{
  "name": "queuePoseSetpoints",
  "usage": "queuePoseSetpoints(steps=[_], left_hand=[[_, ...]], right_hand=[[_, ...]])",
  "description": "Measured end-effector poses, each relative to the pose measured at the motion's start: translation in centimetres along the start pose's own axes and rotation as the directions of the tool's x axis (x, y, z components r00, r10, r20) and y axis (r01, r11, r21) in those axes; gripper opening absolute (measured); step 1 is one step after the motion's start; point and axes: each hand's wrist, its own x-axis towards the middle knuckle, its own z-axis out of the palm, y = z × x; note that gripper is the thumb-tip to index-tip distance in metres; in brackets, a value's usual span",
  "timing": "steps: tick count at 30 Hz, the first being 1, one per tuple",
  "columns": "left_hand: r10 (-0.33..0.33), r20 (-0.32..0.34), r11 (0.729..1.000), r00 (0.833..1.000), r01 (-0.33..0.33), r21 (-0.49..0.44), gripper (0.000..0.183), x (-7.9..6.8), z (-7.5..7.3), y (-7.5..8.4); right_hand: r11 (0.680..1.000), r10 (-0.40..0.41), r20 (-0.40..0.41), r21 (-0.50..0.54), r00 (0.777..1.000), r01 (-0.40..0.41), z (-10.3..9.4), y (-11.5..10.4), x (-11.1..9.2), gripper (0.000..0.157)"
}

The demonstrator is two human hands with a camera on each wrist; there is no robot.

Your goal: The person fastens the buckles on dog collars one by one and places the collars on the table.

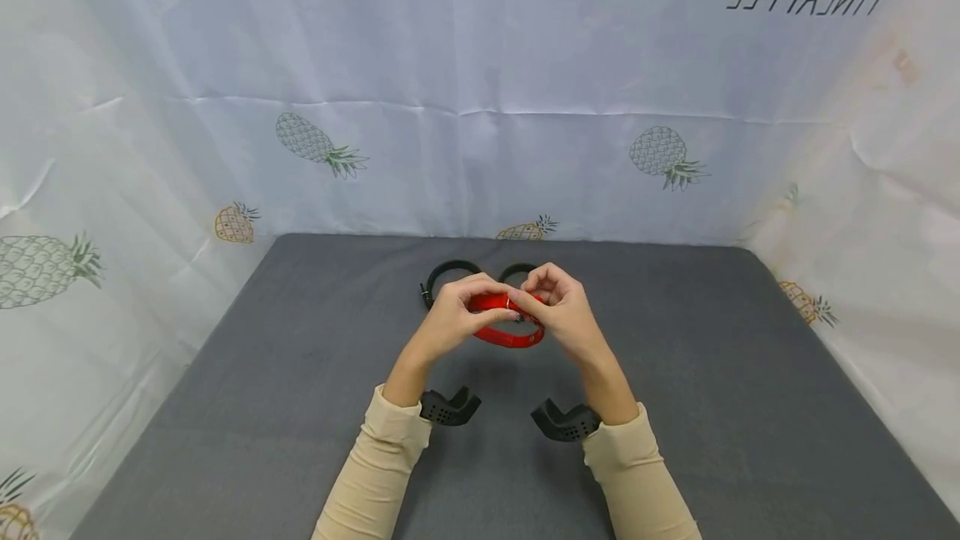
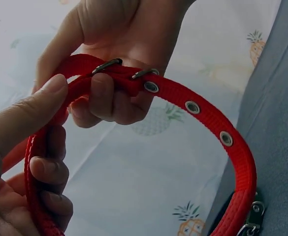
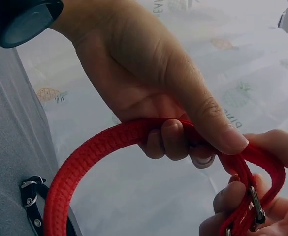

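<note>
A red pet collar (image 1: pixel 510 341) with metal eyelets is held up between both hands over the table. My left hand (image 1: pixel 455 313) curls round the strap, its thumb pressing along the band (image 3: pixel 99 152). At the buckle end, my right hand (image 1: pixel 566 312) pinches the strap with thumb and fingers. Beside those right fingertips, the metal buckle (image 2: pixel 107 66) shows in the left wrist view, with the strap doubled through it in a small loop. Several eyelets line the free stretch of strap (image 2: pixel 208 120). Part of the collar is hidden behind the fingers.
Behind the hands, two black collar-like loops lie on the grey table (image 1: pixel 300 407), a left one (image 1: pixel 454 263) and a right one (image 1: pixel 517 267), both partly covered by the hands. A white pineapple-print curtain (image 1: pixel 480 165) stands along the back and sides.
</note>
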Motion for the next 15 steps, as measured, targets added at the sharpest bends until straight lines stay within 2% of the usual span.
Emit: queuePoseSetpoints(steps=[3,8,11,15], left_hand=[[-0.023,0.012,0.999,1.0,0.023,-0.027,0.026,0.0,0.0,0.0],[-0.016,0.004,0.998,1.0,0.017,-0.062,0.027,0.0,0.0,0.0],[-0.004,0.006,0.997,1.0,0.004,-0.073,0.027,0.0,0.0,-0.1],[-0.01,0.026,0.996,1.0,0.012,-0.093,0.029,0.0,0.0,-0.2]], right_hand=[[0.997,0.076,0.047,-0.038,0.996,-0.074,-0.6,0.1,0.0,0.015],[0.978,0.192,0.149,-0.109,0.97,-0.177,-2.1,0.2,0.1,0.037],[0.977,0.203,0.196,-0.112,0.959,-0.184,-2.6,0.3,0.1,0.043],[0.984,0.17,0.216,-0.093,0.962,-0.153,-2.8,0.3,0.1,0.036]])
